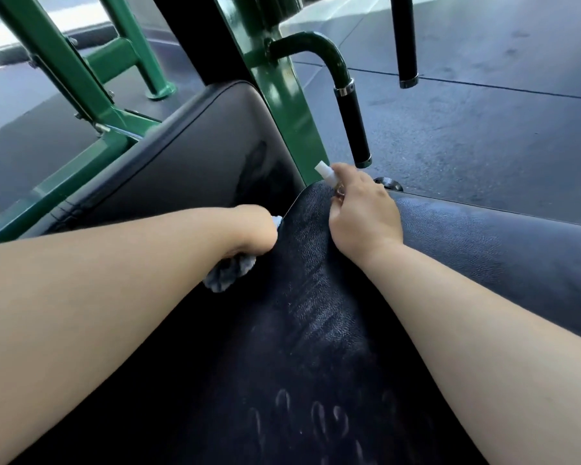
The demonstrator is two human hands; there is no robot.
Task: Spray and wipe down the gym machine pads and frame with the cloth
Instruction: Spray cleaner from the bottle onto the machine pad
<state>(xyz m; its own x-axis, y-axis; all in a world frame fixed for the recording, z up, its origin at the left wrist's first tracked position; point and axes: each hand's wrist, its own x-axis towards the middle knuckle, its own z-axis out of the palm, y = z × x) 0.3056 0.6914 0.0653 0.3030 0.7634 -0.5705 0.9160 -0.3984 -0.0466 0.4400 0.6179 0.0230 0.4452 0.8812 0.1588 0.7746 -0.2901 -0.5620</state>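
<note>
Fingers (348, 172) of right hand (363, 213) curled tight round small white-nozzled spray bottle (325, 172), frame centre, over black seat pad (316, 313); left hand (252, 229) gripping bunched grey cloth (230, 273) at gap between seat pad and back pad (188, 156), fingertips hidden; green frame (282, 95) behind.

Frame (275, 105): glossy green paint, darker green on the curved handle arm (319, 45). Grips (353, 129): matte black, silver collars at the ends. Near pad (316, 313): black, fine leather grain, crossed by pale whitish streaks (a few curled, loop-like marks low down). Far pad (195, 146): smooth black, dull sheen. Cloth (230, 271): fuzzy grey-blue. Spray bottle (326, 172): white top. Floor (483, 112): dark grey, faintly speckled.
</note>
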